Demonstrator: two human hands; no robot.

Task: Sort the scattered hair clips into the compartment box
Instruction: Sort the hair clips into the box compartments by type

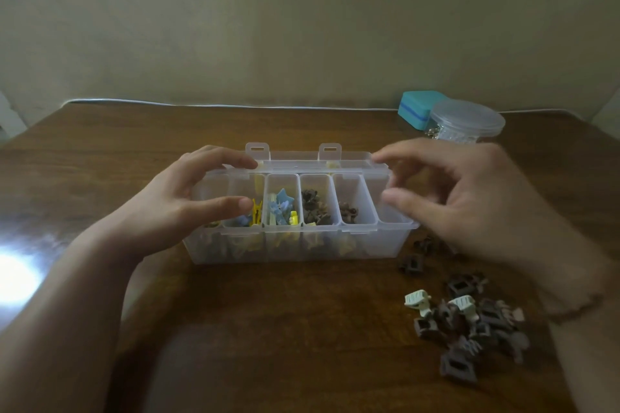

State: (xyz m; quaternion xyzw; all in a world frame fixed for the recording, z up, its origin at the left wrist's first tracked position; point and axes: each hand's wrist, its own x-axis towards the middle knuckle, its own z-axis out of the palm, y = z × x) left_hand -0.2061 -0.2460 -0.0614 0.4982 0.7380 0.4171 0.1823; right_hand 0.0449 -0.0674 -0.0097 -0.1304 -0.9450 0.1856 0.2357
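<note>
Desk (302, 329): bare wood in front, free to move over. Compartment box (302, 245) at centre, lid open, long axis left-right. Left hand (188, 198) spread over its left end, holding nothing visible; right hand (469, 201) loose, empty, beside its right end. Scattered hair clips (466, 322) lie just below the right hand, the nearer one.
</note>
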